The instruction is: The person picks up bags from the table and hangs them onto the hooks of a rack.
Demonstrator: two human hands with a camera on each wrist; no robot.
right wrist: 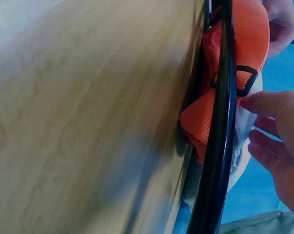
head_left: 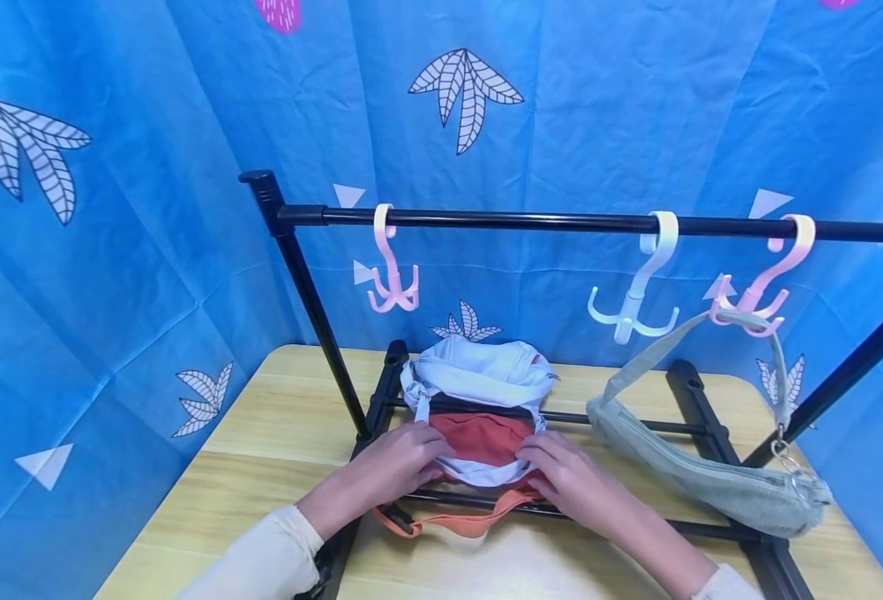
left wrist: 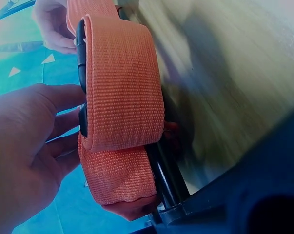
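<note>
A red bag (head_left: 482, 437) with an orange webbing strap (head_left: 466, 523) lies across the rack's lower bars. My left hand (head_left: 400, 457) grips its left end; in the left wrist view the fingers go out of sight behind the wide orange strap (left wrist: 125, 83). At the opposite end, my right hand (head_left: 571, 479) holds the bag with curled fingers, fingertips near a black buckle (right wrist: 246, 80) in the right wrist view. A pale lavender bag (head_left: 482, 367) lies just behind, its strap (head_left: 479, 473) looped across the red bag between both hands.
A black rack (head_left: 501, 220) stands on the wooden table (head_left: 261, 467). Its top bar carries a pink hook (head_left: 392, 267) at left, a white hook (head_left: 636, 283) and another pink hook (head_left: 771, 279) at right. A grey-green bag (head_left: 711, 467) hangs by its strap from the right pink hook.
</note>
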